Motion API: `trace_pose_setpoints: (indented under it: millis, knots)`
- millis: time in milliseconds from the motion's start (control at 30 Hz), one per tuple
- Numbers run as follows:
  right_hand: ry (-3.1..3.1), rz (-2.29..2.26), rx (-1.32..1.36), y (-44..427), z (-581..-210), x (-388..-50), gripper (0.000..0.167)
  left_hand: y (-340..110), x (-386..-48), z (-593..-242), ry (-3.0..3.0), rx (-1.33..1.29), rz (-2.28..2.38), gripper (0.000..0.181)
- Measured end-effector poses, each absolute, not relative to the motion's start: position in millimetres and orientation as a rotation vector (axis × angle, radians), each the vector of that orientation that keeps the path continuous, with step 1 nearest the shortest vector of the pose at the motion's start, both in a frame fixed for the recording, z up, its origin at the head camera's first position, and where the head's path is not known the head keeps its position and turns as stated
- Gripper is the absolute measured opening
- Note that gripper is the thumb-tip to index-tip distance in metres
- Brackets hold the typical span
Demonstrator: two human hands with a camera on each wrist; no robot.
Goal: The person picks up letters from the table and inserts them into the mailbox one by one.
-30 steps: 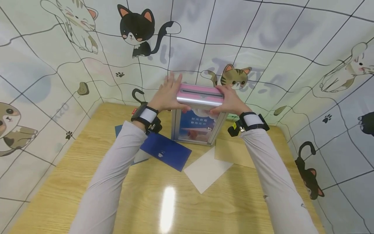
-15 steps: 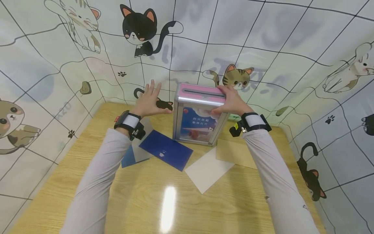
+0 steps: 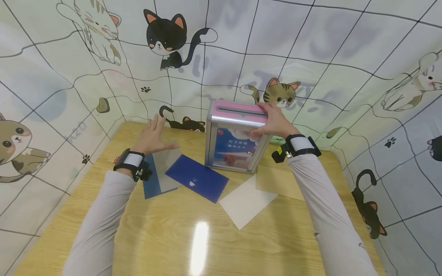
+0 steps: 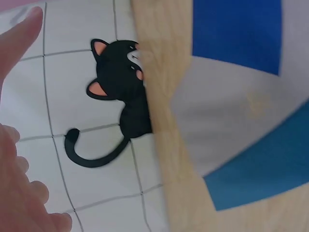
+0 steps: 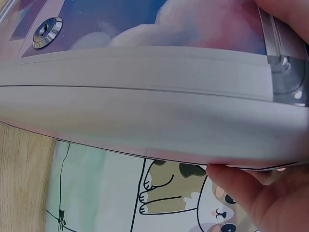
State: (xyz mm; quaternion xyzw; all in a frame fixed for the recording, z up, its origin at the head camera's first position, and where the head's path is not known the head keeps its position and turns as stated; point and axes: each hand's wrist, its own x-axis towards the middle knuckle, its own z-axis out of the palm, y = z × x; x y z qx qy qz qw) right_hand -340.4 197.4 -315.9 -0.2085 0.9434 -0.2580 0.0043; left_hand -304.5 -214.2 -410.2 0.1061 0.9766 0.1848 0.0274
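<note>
A box with a pink slotted top and silver edges stands upright at the back of the table. My right hand grips its upper right side, thumb on the front and fingers behind. In the right wrist view, the hand holds the silver side, near a round lock. My left hand is held with fingers spread over the left rear of the table, holding nothing, above a grey and blue paper. The left wrist view shows this hand apart from the papers.
A dark blue envelope lies in front of the box's left side. To the right are a white envelope and a tan one. A cat-patterned covering rises behind the wooden table.
My left hand has let go of the box's upper left side and moved left, away from it. My right hand has stayed on the box, which stands almost where it was.
</note>
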Motion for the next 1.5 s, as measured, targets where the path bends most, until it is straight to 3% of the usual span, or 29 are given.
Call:
trace_pose_setpoints:
  millis: [1000,1500]
  knots:
    - [2.943,-0.855,-0.669,196.1,-316.5,-338.4,0.105,-262.6,-247.4,-506.7,2.897,0.125,0.694,0.109]
    - [2.942,-0.845,-0.648,196.3,-316.1,-338.4,0.103,-268.8,-239.6,-524.7,2.832,0.033,0.692,0.112]
